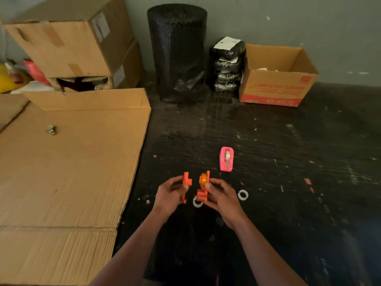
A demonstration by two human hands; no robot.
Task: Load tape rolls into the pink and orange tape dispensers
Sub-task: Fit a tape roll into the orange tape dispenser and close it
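Tape dispensers come after the bigger things on my dark desk (268, 203): an open cardboard box (278, 87) printed LUBRICATION CLEANER stands at the back, with only pale scraps visible inside. Nearer, the pink dispenser (226, 159) stands upright with a pale roll seated in it. My right hand (222, 197) has a closed grip on one orange dispenser half (203, 189) carrying a yellowish tape roll (203, 179); my left hand (171, 195) pinches the other orange half (186, 183), held apart. Two white rings (242, 194) lie on the desk.

You face a dull grey-green painted wall (288, 21) above a scratched, paint-flecked black worktop (268, 141), dimly lit, with flattened brown cardboard sheets (72, 162) left.
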